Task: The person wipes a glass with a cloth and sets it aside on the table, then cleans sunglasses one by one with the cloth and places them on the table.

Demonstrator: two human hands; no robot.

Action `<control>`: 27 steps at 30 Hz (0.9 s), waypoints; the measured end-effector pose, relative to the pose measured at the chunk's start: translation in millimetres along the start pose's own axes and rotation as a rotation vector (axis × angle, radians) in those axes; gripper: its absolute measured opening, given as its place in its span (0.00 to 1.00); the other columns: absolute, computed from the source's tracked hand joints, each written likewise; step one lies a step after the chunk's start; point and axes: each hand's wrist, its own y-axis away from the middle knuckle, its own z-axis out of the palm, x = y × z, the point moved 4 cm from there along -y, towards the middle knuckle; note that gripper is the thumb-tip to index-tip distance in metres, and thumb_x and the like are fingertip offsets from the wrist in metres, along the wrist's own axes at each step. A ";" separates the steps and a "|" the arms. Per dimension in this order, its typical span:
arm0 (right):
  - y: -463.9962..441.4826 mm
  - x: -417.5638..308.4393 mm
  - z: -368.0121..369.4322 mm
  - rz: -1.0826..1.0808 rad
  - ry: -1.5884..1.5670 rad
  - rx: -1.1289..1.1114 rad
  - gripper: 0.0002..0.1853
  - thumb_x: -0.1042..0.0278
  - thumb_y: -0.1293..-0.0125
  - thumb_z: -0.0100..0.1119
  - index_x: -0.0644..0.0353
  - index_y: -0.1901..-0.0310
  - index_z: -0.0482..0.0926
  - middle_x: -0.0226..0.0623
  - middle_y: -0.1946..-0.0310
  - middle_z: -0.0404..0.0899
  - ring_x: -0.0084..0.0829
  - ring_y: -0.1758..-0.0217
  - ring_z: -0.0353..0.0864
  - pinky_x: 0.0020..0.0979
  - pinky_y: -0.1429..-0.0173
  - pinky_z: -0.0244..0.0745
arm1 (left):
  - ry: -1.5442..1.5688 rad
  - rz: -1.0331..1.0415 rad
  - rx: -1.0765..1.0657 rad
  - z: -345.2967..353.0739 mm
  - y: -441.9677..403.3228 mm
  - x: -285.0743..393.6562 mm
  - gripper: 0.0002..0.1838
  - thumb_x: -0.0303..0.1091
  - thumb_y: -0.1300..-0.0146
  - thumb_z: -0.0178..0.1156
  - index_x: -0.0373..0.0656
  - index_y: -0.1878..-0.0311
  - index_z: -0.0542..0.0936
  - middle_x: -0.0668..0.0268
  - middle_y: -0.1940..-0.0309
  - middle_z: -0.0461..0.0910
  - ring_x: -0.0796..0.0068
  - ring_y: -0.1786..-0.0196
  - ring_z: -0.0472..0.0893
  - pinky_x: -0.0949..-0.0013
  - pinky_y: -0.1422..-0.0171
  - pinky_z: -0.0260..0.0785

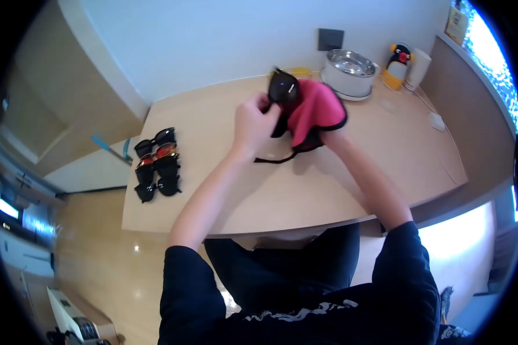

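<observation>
A pair of dark sunglasses [284, 87] is held up above the table, its lens facing me. My left hand [252, 127] is closed, with thumb and fingers pinching the frame's lower left side. A bright pink cloth [316, 109] with black edging hangs right against the sunglasses and hides part of them. My right hand [332, 140] reaches under the cloth and grips it, its fingers mostly covered. A black strip [275, 161] trails from the cloth's lower left over the tabletop.
Several sunglasses [158, 168] lie in a column at the table's [224, 198] left end. At the back stand a white pot [349, 80] with a metal inside, a penguin figure [396, 66] and a white cup [418, 69]. A white cable [437, 121] runs along the right side.
</observation>
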 end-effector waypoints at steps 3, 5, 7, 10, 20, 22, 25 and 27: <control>11.2 6.3 -3.6 -0.163 0.341 0.092 0.21 0.66 0.37 0.54 0.62 0.44 0.68 0.34 0.53 0.75 0.24 0.51 0.74 0.27 0.45 0.69 | -0.310 0.152 -0.119 34.2 18.5 16.7 0.11 0.31 0.46 0.58 0.31 0.67 0.78 0.58 0.80 0.79 0.76 0.73 0.80 0.69 0.69 0.69; 13.3 2.9 -7.7 0.018 0.294 0.148 0.18 0.69 0.40 0.57 0.63 0.48 0.72 0.34 0.56 0.77 0.23 0.55 0.76 0.27 0.50 0.71 | -0.234 0.104 -0.160 42.6 20.7 1.2 0.11 0.32 0.46 0.58 0.31 0.67 0.78 0.59 0.79 0.79 0.75 0.74 0.79 0.69 0.69 0.69; 18.6 4.4 -17.2 0.126 0.364 0.031 0.14 0.72 0.43 0.59 0.63 0.54 0.75 0.34 0.60 0.79 0.23 0.59 0.77 0.26 0.54 0.73 | -0.155 0.039 -0.213 45.0 28.3 -0.7 0.11 0.32 0.46 0.59 0.31 0.66 0.78 0.59 0.79 0.80 0.74 0.75 0.79 0.68 0.69 0.69; 25.6 -5.3 -8.8 0.046 0.313 0.013 0.13 0.73 0.45 0.60 0.64 0.57 0.76 0.36 0.64 0.79 0.24 0.63 0.78 0.26 0.57 0.75 | -0.029 -0.092 -0.369 37.7 32.9 -2.6 0.10 0.32 0.44 0.58 0.32 0.66 0.79 0.62 0.78 0.79 0.75 0.75 0.77 0.69 0.68 0.69; 35.4 29.6 18.3 0.187 -0.143 0.037 0.17 0.63 0.38 0.55 0.61 0.50 0.71 0.39 0.54 0.76 0.29 0.51 0.75 0.31 0.45 0.70 | 0.467 -0.153 -0.379 12.3 58.5 -4.2 0.12 0.33 0.36 0.51 0.32 0.64 0.78 0.67 0.72 0.76 0.81 0.68 0.72 0.75 0.62 0.64; 39.4 17.7 31.5 0.085 0.085 0.002 0.17 0.62 0.38 0.55 0.59 0.50 0.71 0.35 0.55 0.75 0.26 0.52 0.75 0.30 0.44 0.69 | 0.524 -0.197 -0.295 10.5 61.4 -6.0 0.12 0.32 0.36 0.50 0.31 0.65 0.78 0.67 0.76 0.74 0.79 0.71 0.70 0.74 0.64 0.62; 44.6 23.8 17.5 0.023 0.191 0.137 0.14 0.65 0.39 0.57 0.62 0.54 0.73 0.35 0.60 0.78 0.25 0.57 0.77 0.28 0.52 0.73 | 0.266 -0.043 -0.295 11.1 69.7 -4.7 0.11 0.29 0.37 0.49 0.30 0.67 0.76 0.65 0.77 0.74 0.79 0.73 0.70 0.73 0.66 0.62; 41.9 21.6 7.9 0.034 0.024 0.199 0.14 0.65 0.39 0.56 0.62 0.55 0.73 0.34 0.61 0.77 0.25 0.58 0.77 0.28 0.53 0.74 | 0.211 0.036 -0.297 14.7 71.6 -1.1 0.08 0.26 0.39 0.50 0.30 0.70 0.74 0.61 0.77 0.73 0.74 0.74 0.71 0.70 0.68 0.62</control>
